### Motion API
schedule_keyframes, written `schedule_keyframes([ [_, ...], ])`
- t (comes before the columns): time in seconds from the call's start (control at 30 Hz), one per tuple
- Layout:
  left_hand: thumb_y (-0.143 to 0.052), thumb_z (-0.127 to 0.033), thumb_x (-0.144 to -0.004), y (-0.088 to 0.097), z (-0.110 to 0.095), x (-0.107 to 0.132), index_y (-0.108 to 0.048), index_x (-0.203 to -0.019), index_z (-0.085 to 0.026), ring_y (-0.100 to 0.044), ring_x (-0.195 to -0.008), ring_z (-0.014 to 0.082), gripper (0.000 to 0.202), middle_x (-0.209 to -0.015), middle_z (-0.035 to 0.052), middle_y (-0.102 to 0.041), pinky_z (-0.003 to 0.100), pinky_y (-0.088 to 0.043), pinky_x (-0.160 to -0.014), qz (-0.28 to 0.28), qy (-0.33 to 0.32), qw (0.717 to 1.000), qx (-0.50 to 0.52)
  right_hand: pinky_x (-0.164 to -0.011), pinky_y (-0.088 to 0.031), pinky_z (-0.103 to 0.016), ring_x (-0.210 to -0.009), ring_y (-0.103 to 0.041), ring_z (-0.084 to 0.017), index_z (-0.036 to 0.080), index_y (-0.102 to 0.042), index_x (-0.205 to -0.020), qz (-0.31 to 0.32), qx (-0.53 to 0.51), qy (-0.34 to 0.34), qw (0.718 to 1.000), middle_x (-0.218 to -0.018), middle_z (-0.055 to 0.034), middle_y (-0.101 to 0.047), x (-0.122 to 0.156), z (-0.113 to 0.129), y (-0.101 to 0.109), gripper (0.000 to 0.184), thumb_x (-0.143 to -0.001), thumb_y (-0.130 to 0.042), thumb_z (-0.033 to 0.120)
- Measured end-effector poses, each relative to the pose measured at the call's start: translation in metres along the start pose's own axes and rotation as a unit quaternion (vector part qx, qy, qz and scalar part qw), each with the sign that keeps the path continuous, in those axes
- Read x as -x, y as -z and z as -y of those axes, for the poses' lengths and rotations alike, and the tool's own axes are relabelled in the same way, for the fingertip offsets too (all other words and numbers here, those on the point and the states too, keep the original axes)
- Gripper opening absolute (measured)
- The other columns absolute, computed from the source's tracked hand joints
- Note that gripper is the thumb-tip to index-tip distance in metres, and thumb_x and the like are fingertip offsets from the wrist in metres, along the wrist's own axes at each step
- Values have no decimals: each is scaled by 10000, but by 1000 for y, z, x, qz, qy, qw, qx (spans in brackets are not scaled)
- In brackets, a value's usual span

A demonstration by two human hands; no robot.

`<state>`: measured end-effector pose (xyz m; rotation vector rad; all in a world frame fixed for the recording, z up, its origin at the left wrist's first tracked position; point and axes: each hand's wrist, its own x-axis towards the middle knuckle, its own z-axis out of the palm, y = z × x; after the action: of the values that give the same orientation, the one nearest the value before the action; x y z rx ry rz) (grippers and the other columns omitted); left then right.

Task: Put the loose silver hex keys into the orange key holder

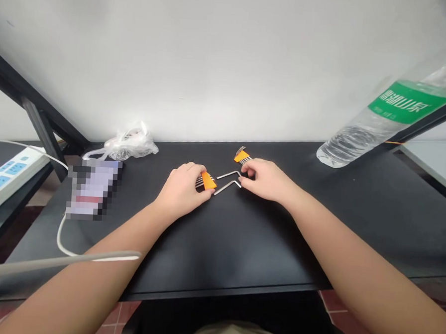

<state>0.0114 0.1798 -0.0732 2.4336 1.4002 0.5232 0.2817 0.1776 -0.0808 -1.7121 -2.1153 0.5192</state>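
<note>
Hex keys [227, 186], two loose ones, lie on the black tabletop [241, 238] between the hands I am steering. The left hand [182, 187] has its grip clenched around an orange key holder [208, 180]. The right hand [267, 179] curls at the keys' bent ends, and I cannot tell whether it pinches one. I judge a glancing fingertip could send a thin key skidding away, and a tilted holder could shed the keys it carries.

Crumpled plastic bag [129, 144] back left — water bottle [390, 118] far right; power strip [9, 173] far left, white cable [64, 238] nearby.
</note>
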Motion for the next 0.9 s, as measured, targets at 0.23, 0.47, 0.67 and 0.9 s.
schedule_keyframes([
  [0.23, -739, -382, -819, -1, 0, 2, -619, -1149, -230, -607, -1068, 271, 382, -1095, 53, -666, 378, -493, -872, -6, -23, 999, 24, -720, -456, -324, -821, -617, -193, 238, -659, -1033, 17, 71, 107, 992, -1100, -56, -647, 10, 16, -10, 149, -895, -603, 229],
  [0.47, -748, -399, -833, 2, -3, 3, -620, -1136, -226, -609, -1032, 249, 371, -1077, 46, -659, 367, -492, -858, -11, -49, 998, 47, -674, -438, -304, -761, -599, -169, 224, -650, -1048, 1, 23, 108, 994, -1018, -43, -641, 22, 37, -12, 166, -883, -643, 237],
  [0.67, -752, -372, -838, 1, -6, 4, -605, -1170, -228, -599, -1029, 243, 391, -1094, 47, -650, 384, -488, -904, -1, -87, 994, 60, -714, -464, -294, -793, -616, -159, 211, -724, -917, 0, -106, 172, 979, -894, -32, -675, 17, 40, -18, 146, -933, -581, 190],
  [0.9, -734, -332, -842, 2, 0, 2, -613, -1161, -223, -593, -1010, 260, 359, -1073, 58, -649, 395, -493, -873, -2, -65, 998, 26, -606, -412, -291, -635, -542, -140, 204, -659, -707, -27, -114, 56, 992, -709, 14, -631, 12, 31, -20, 116, -817, -632, 180],
])
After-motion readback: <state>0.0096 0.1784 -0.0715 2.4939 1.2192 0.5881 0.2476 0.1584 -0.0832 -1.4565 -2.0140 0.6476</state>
